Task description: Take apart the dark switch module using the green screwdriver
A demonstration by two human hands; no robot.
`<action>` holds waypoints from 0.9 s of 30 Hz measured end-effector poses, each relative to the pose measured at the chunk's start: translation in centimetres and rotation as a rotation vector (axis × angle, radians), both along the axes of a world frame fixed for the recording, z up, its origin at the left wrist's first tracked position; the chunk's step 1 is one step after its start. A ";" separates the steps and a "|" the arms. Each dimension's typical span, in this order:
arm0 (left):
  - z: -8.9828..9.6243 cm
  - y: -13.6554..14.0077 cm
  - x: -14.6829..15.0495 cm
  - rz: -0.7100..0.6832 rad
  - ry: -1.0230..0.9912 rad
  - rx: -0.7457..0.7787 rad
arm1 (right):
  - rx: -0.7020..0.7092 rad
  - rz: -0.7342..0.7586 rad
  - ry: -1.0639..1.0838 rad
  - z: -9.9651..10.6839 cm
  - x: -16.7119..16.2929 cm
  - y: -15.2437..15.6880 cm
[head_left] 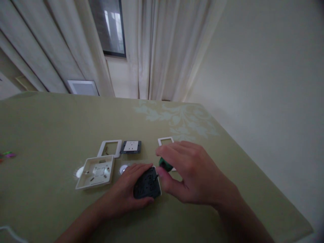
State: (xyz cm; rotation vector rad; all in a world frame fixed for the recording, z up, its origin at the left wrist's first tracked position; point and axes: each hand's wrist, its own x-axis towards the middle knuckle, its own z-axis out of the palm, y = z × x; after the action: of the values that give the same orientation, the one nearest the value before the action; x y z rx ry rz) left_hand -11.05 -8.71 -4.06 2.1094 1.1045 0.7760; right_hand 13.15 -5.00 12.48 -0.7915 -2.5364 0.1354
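Note:
My left hand is closed around the left side of a wall socket, whose dark back faces up and whose white edge shows at the right. In my right hand is a screwdriver with a green handle, pinched between thumb and fingers. Its dark shaft slants down to the back of the socket, and its tip seems to touch there. Behind my left hand lies a second socket module, white face up in a dark frame. Part of a white frame shows behind my right hand, which hides the rest.
A white mounting box lies open side up at the left, near a white cover frame with small screws inside it. Small round white items sit nearby. Colourful bits lie far left, and a white cable at the lower left.

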 end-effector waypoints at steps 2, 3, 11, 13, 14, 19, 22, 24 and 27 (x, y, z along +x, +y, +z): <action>-0.1 0.0 -0.1 -0.001 0.002 0.007 | 0.051 -0.099 -0.010 -0.1 0.0 0.0; -0.1 0.0 -0.1 0.003 0.003 0.012 | 0.044 -0.090 -0.022 -0.1 0.1 0.0; 0.0 0.0 -0.1 0.018 0.008 -0.006 | 0.000 -0.146 -0.014 0.1 0.4 -0.1; 0.5 0.0 0.0 0.020 0.004 -0.014 | -0.014 -0.112 -0.042 0.0 0.2 -0.3; 0.7 0.0 0.1 0.022 0.001 -0.024 | -0.030 -0.037 -0.051 0.1 0.2 -0.5; 1.1 0.0 0.2 0.021 -0.007 -0.023 | -0.004 -0.001 -0.029 0.0 -0.1 -0.8; 0.8 0.1 0.0 0.020 0.006 -0.009 | -0.001 -0.173 -0.029 -0.1 0.0 -0.5; 0.7 0.1 0.0 0.012 0.020 -0.029 | -0.024 -0.095 -0.043 0.0 0.0 -0.5; 0.7 0.2 0.0 0.001 0.024 -0.044 | -0.019 0.024 -0.070 0.2 0.0 -0.8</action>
State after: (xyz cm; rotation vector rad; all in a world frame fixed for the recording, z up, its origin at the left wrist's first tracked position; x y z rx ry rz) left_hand -11.02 -8.54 -3.33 2.0865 1.1257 0.7227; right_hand 13.16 -5.77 12.66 -0.7867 -2.6150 0.1413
